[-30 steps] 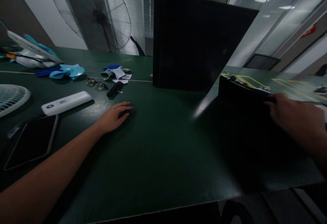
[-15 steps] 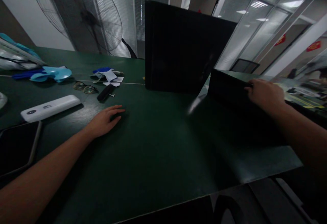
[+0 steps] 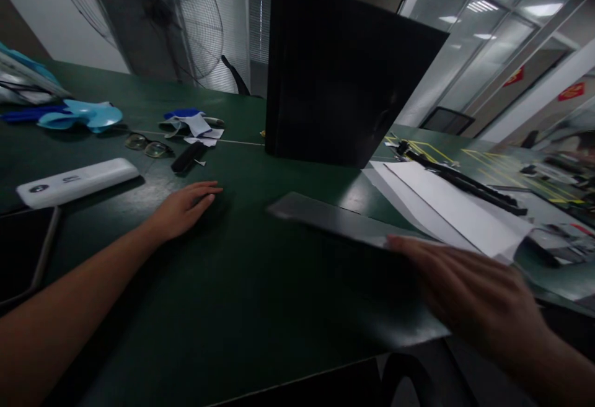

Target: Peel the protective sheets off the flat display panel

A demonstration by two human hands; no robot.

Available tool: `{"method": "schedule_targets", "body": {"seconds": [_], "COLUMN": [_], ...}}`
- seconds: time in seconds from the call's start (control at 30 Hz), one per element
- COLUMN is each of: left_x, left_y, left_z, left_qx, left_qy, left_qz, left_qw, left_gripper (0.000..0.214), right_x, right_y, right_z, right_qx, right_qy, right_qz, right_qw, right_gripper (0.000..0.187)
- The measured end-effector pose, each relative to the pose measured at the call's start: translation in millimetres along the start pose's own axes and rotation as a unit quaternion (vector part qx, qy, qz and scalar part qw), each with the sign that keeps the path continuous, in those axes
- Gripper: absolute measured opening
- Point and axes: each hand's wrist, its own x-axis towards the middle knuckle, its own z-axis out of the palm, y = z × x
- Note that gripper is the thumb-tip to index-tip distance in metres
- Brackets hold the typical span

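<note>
Dim room, bright ceiling lights [image 3: 543, 9], glare on green tabletop [image 3: 260, 295], right hand [image 3: 469, 289] blurred

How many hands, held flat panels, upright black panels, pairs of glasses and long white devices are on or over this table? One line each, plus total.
Hands: 2 (left hand, right hand)
Held flat panel: 1
Upright black panel: 1
Glasses: 1
Long white device: 1
Total: 6

The right hand [image 3: 469, 289] grips a thin panel [image 3: 339, 218], blurred, over the green worktop [image 3: 242, 308]; the left hand [image 3: 181, 210] rests near eyeglasses [image 3: 149, 145]. A black slab [image 3: 344, 78] stands upright, left of white papers [image 3: 446, 202].
</note>
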Motion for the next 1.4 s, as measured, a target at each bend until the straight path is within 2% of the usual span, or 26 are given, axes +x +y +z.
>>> {"method": "schedule_targets", "body": {"seconds": [0.07, 0.17, 0.27, 0.4, 0.47, 0.5, 0.57, 0.63, 0.7, 0.77, 0.83, 0.9, 1.0, 1.1, 1.2, 1.4], "left_x": [-2, -5, -7, -7, -6, -5, -4, -3, -2, -3, -3, -4, -3, -3, -4, -4], "left_y": [2, 4, 4, 5, 4, 3, -1, -7, -11, -13, -12, -9, -6, -5, -4, -1], "left_z": [-1.9, -4.6, -5.9, -4.3, -2.1, -0.8, 2.1, 4.7, 6.6, 7.4, 7.0, 6.0, 5.2, 5.7, 6.3, 3.2], "left_qx": [-0.02, -0.036, -0.022, 0.008, 0.03, 0.044, 0.067, 0.08, 0.086, 0.095, 0.106, 0.115, 0.122, 0.122, 0.123, 0.152], "left_qy": [0.02, 0.048, 0.054, 0.024, -0.004, -0.019, -0.042, -0.054, -0.06, -0.062, -0.062, -0.065, -0.069, -0.062, -0.055, -0.055], "left_qz": [-0.021, -0.059, -0.072, -0.023, -0.001, 0.01, 0.029, 0.046, 0.053, 0.055, 0.055, 0.05, 0.029, 0.015, 0.012, -0.007], "left_qw": [0.999, 0.996, 0.996, 0.999, 1.0, 0.999, 0.996, 0.994, 0.993, 0.992, 0.991, 0.99, 0.99, 0.99, 0.991, 0.987], "left_gripper": [0.087, 0.083, 0.081, 0.089, 0.096, 0.098, 0.096, 0.089, 0.082, 0.077, 0.074, 0.072, 0.071, 0.071, 0.071, 0.071], "right_x": [2, 8, 15, 29, 41, 48, 61, 66, 57, 35, 3, -28, -60, -69, -67, -57], "right_y": [-33, -64, -84, -93, -76, -59, -11, 48, 105, 149, 175, 189, 203, 213, 215, 202], "right_z": [10, 38, 72, 100, 104, 105, 110, 121, 138, 159, 179, 195, 211, 215, 212, 208], "right_qx": [0.05, 0.079, 0.102, 0.149, 0.173, 0.176, 0.156, 0.097, 0.042, -0.006, -0.033, -0.033, -0.013, 0.0, 0.002, -0.033], "right_qy": [0.019, 0.034, 0.054, 0.044, -0.014, -0.063, -0.166, -0.182, -0.189, -0.2, -0.227, -0.269, -0.33, -0.364, -0.368, -0.31], "right_qz": [-0.067, -0.121, -0.128, -0.142, -0.106, -0.053, 0.102, 0.241, 0.347, 0.438, 0.52, 0.575, 0.601, 0.586, 0.552, 0.496], "right_qw": [0.996, 0.989, 0.985, 0.978, 0.979, 0.981, 0.968, 0.948, 0.918, 0.876, 0.823, 0.772, 0.728, 0.724, 0.749, 0.81], "right_gripper": [0.053, 0.042, 0.036, 0.032, 0.045, 0.049, 0.051, 0.057, 0.059, 0.063, 0.074, 0.077, 0.07, 0.065, 0.061, 0.051]}}
